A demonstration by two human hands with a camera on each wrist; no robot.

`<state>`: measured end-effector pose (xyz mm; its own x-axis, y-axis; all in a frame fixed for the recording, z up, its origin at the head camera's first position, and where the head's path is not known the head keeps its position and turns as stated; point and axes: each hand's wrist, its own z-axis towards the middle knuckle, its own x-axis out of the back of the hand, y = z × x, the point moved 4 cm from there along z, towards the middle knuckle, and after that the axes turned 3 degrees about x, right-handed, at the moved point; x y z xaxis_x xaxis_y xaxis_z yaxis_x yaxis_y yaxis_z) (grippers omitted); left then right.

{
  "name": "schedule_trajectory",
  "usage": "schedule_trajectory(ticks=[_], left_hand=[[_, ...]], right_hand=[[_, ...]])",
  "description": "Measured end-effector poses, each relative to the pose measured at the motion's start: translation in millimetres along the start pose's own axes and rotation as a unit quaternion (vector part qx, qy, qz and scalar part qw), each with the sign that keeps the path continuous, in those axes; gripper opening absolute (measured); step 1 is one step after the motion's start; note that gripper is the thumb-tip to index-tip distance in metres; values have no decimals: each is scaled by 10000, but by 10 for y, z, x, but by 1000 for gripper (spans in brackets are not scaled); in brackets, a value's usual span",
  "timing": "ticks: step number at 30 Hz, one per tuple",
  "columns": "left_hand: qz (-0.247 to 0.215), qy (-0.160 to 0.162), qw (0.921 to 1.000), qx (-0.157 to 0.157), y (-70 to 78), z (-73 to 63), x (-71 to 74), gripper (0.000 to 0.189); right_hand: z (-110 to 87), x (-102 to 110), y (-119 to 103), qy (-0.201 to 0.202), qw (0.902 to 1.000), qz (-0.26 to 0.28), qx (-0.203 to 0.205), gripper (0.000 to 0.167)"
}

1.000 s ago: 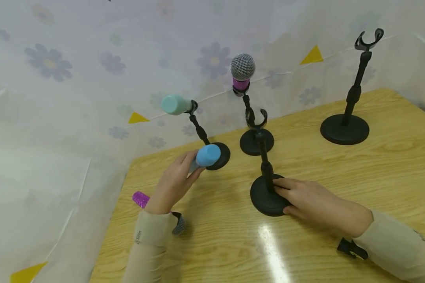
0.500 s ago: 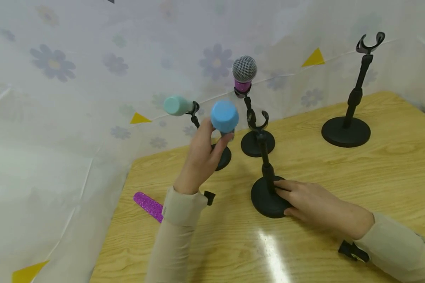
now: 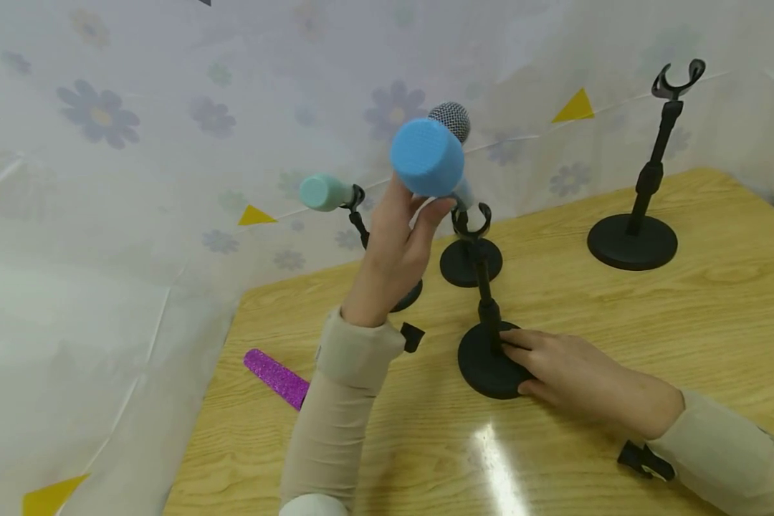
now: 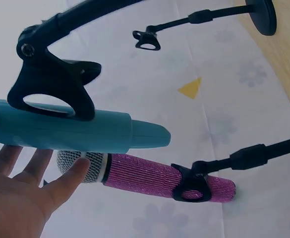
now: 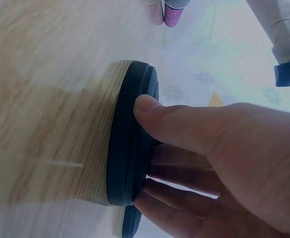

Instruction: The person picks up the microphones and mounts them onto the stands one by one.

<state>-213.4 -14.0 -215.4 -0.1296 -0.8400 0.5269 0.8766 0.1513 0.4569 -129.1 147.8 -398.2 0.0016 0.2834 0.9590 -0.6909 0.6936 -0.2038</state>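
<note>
In the head view, the left hand (image 3: 396,240) grasped a blue microphone (image 3: 428,158) at eleven o'clock from the near stand (image 3: 489,313); whether they touched was unclear. The right hand (image 3: 570,369) gripped that stand's base at three o'clock. A purple handle (image 3: 275,375) lay toward nine.

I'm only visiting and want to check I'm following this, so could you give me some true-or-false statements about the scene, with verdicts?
1. The left hand holds a blue microphone. True.
2. The right hand is raised in the air. False: the right hand touches the round base of the front stand.
3. A mint-green microphone sits in a clip. True.
4. The far-right stand is white. False: the far-right stand is black.
5. A sparkly purple handle lies on the table. True.
</note>
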Motion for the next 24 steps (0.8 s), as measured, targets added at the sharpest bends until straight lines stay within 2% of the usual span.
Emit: schedule_trajectory(ticks=[2,6,9,12,18,22,24], left_hand=[[-112,-49,9999,-3,29,20,-9,50],[-303,-254,9990,225,82,24,-35,68],[-204,-370,9984,379,103,9,-54,72],[-135,-446,9983,352,110,20,-73,77],[340,-637,9973,155,87,78,-123,92],[470,-794,9956,134,38,79,-139,94],[465,-950,9940,286,4,61,-135,81]], right_hand=[[1,-1,-1,17,10000,-3,10,52],[2,2,3,34,10000,-42,4,52],[0,4,8,36,10000,-86,-6,52],[1,0,13,13,10000,-72,-28,52],[11,-11,26,-128,9997,148,-159,51],[19,-12,24,-147,9994,208,-228,51],[25,-13,19,-153,9994,213,-231,51]])
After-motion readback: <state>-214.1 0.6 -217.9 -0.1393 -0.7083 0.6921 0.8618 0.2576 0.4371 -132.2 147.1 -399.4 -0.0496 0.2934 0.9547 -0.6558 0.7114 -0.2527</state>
